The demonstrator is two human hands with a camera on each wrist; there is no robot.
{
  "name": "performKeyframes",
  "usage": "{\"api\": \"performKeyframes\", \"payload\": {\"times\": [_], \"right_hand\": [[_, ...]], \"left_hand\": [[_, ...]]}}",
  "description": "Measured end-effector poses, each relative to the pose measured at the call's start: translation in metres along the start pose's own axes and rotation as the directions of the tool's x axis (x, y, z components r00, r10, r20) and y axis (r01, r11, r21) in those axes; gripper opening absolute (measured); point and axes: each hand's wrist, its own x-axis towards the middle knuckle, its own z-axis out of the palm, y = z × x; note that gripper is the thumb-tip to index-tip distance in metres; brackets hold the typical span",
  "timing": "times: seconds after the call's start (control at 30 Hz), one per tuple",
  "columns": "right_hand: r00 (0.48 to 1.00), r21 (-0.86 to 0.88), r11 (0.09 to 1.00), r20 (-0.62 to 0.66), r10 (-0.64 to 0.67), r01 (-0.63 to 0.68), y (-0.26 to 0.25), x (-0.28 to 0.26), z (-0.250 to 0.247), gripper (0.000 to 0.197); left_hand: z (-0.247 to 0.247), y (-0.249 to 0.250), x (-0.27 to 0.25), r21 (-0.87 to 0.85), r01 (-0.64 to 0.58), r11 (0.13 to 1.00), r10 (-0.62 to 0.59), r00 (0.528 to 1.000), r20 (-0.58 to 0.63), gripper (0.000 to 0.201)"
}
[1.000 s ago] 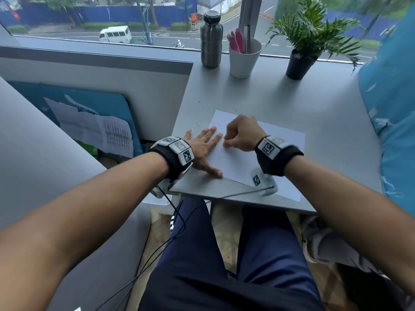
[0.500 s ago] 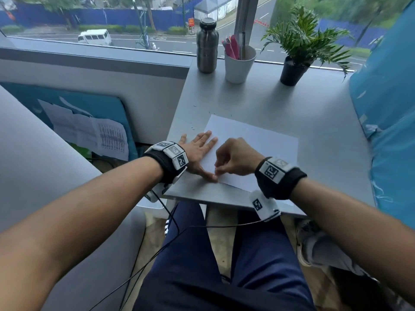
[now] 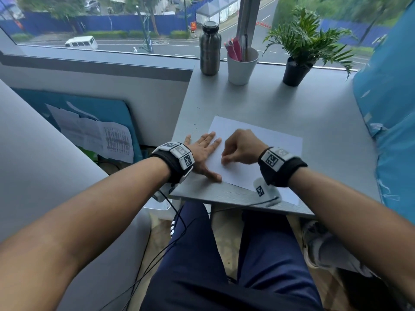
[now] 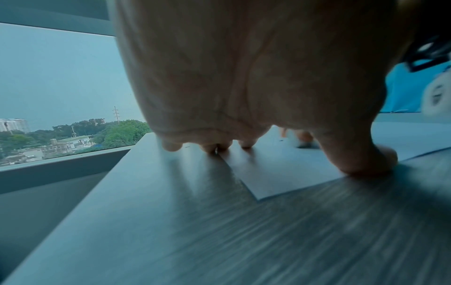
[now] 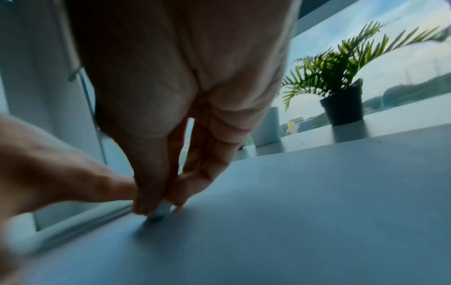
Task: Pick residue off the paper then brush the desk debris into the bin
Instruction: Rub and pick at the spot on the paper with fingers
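A white sheet of paper lies on the grey desk. My left hand lies flat with spread fingers on the sheet's left edge, thumb at the near corner; the left wrist view shows the fingertips pressing down on the paper. My right hand is curled over the sheet's left part. In the right wrist view its thumb and fingers pinch a small pale piece like an eraser against the paper. Tiny dark specks of debris dot the desk beyond my left hand.
At the desk's far edge by the window stand a steel bottle, a white cup with pens and a potted plant. A blue cushion borders the right side. A white container shows below the desk's near left corner.
My right hand has slid from beside the left fingertips down the sheet's left part to near the left thumb. The left hand has stayed flat on the paper's edge.
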Motion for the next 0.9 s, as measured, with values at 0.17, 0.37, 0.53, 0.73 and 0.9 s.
{"api": "performKeyframes", "payload": {"times": [0.17,0.37,0.53,0.73,0.9], "right_hand": [[0.996,0.006,0.999,-0.086,-0.032,0.033,-0.003,-0.004,0.003,0.009],[0.985,-0.003,0.992,0.123,-0.123,0.124,-0.006,-0.032,0.011,0.01],[0.995,0.018,0.998,-0.075,-0.061,0.062,0.001,-0.011,0.003,0.01],[0.963,0.032,0.97,-0.118,0.244,-0.242,0.044,-0.039,-0.026,0.013],[0.9,0.106,0.898,-0.045,0.433,-0.427,0.078,-0.065,-0.035,0.01]], "left_hand": [[-0.002,0.001,-0.001,-0.004,0.007,1.0,-0.007,1.0,0.002,0.131],[0.0,0.0,-0.001,-0.013,-0.005,1.0,0.005,1.0,-0.006,0.13],[-0.001,0.001,-0.001,-0.001,0.001,1.0,-0.001,1.0,-0.009,0.13],[0.005,-0.004,-0.003,0.019,-0.029,0.999,0.03,0.998,-0.058,0.127],[0.009,-0.005,-0.01,0.136,0.018,0.991,-0.001,0.992,-0.124,0.126]]}}
